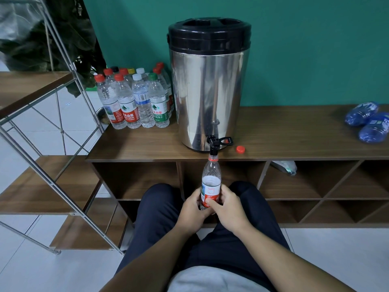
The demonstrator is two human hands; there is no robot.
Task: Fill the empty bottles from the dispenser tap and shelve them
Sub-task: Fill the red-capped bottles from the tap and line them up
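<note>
Both hands hold one bottle (211, 182) upright under the tap (214, 146) of the steel dispenser (208, 85). The left hand (192, 207) and the right hand (226, 204) are close together, each with fingers curled round the lower part of the bottle, over its red and white label. The bottle's mouth sits right at the spout, which juts past the near edge of the wooden cabinet (130, 144). The water level appears to stand near the top of the label, so I judge filling to be well along but not finished.

To do this step well, the mouth should stay centred under the spout and the bottle should stay upright, so nothing runs down the outside onto the lap below. The level in the clear neck deserves watching, with the flow stopped a little short of the brim. I cannot tell whether water is running now.

The loose red cap (240, 149) lies on the cabinet top just right of the tap, within easy reach for closing. A cluster of capped bottles (134, 100) stands to the left of the dispenser. Crumpled blue bottles (367, 121) lie at the far right.
</note>
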